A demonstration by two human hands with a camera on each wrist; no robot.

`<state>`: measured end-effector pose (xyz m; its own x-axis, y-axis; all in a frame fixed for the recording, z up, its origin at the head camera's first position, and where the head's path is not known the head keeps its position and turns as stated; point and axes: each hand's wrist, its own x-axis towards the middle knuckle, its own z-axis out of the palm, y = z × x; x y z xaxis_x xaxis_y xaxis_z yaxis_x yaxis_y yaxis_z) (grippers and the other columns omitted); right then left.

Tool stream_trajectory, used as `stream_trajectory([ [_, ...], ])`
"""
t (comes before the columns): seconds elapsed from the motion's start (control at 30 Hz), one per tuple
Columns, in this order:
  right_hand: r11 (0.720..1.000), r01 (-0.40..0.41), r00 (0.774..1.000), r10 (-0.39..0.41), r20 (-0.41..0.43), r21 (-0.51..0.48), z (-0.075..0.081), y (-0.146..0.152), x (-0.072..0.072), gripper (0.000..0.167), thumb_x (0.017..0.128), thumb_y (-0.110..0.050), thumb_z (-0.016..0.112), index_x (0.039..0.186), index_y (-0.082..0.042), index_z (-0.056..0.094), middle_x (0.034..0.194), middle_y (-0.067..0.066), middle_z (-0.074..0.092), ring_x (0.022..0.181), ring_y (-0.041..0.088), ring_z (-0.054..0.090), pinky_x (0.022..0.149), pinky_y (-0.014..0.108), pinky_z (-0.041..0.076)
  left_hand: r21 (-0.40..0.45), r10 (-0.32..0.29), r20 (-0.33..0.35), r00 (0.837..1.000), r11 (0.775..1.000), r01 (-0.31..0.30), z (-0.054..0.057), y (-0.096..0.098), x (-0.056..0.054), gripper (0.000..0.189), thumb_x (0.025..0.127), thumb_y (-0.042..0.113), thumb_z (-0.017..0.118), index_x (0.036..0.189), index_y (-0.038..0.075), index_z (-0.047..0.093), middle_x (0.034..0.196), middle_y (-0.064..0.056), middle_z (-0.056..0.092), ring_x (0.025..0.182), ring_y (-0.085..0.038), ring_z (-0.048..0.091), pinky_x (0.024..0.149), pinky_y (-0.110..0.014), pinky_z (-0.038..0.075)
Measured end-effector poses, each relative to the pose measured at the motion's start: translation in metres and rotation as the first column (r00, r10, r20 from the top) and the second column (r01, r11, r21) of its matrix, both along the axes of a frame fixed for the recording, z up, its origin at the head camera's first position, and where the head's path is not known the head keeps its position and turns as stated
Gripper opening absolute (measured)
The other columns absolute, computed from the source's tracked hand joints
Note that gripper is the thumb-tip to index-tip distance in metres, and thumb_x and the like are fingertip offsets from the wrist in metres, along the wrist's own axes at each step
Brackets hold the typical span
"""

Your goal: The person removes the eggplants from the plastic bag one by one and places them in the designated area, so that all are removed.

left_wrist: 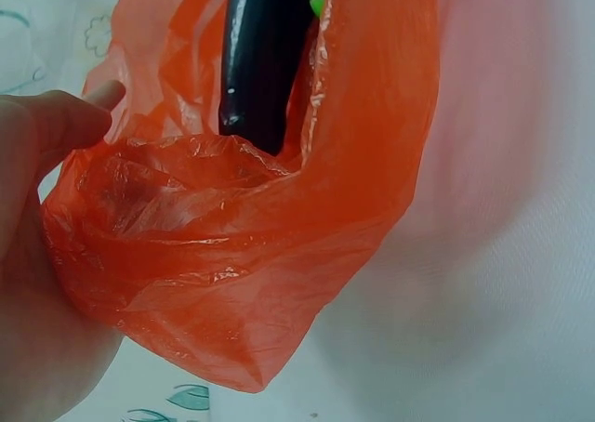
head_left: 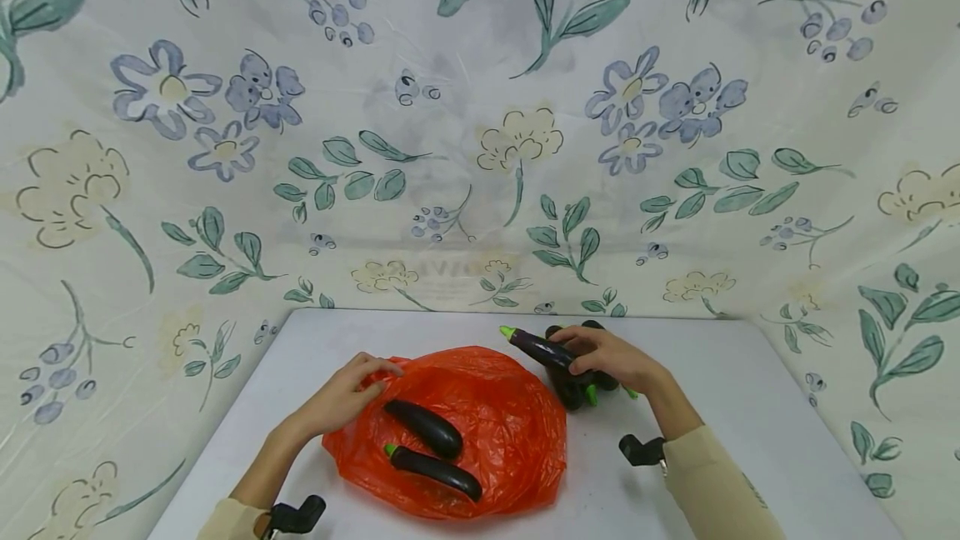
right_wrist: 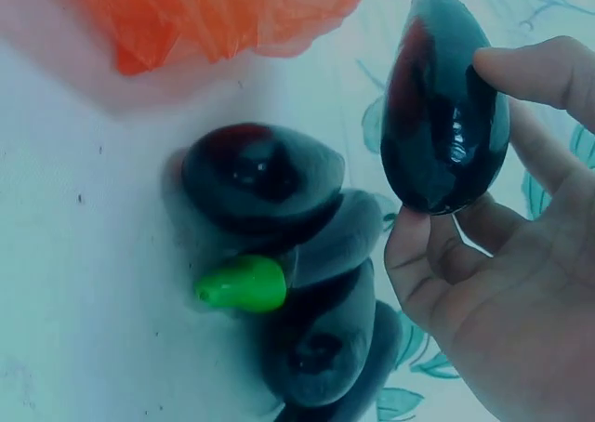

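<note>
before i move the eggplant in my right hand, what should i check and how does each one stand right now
1. Right hand secure on the held eggplant: ok, thumb and fingers pinch it.
2. Held eggplant clear of the eggplant pile: ok, a gap shows in the right wrist view.
3. Red plastic bag open: ok, the thicker eggplant and slimmer eggplant inside are exposed.
4. Left hand gripping the bag: cannot tell, it is at the edge but partly hidden.
5. Pile count known: cannot tell, they overlap.
</note>
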<state>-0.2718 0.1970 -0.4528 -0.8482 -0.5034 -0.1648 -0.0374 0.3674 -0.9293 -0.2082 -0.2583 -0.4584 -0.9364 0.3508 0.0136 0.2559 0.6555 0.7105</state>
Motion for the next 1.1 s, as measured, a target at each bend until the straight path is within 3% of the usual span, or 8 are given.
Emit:
stream_trajectory([
  [0.63, 0.999, 0.040, 0.999, -0.041, -0.024, -0.035, -0.003, 0.023, 0.000, 0.051, 0.090, -0.011, 0.063, 0.140, -0.014, 0.055, 0.135, 0.019, 0.056, 0.116, 0.033, 0.053, 0.098, 0.045, 0.047, 0.002, 0.000, 0.011, 1.000, 1.000, 0.000, -0.001, 0.000, 0.001, 0.025, 0.101, 0.009, 0.056, 0.122, 0.017, 0.067, 0.112, -0.008, 0.052, 0.101, -0.025, 0.052, 0.088, -0.041, 0.052],
  [1.1, 0.985, 0.175, 0.984, -0.175, -0.040, 0.009, -0.012, 0.040, 0.000, 0.054, 0.089, -0.012, 0.063, 0.142, -0.012, 0.053, 0.138, 0.019, 0.052, 0.118, 0.034, 0.050, 0.104, 0.054, 0.041, 0.005, 0.002, 0.006, 1.000, 1.000, -0.002, -0.002, 0.000, 0.000, 0.025, 0.101, 0.009, 0.055, 0.122, 0.018, 0.067, 0.112, -0.007, 0.053, 0.102, -0.025, 0.052, 0.088, -0.041, 0.053],
])
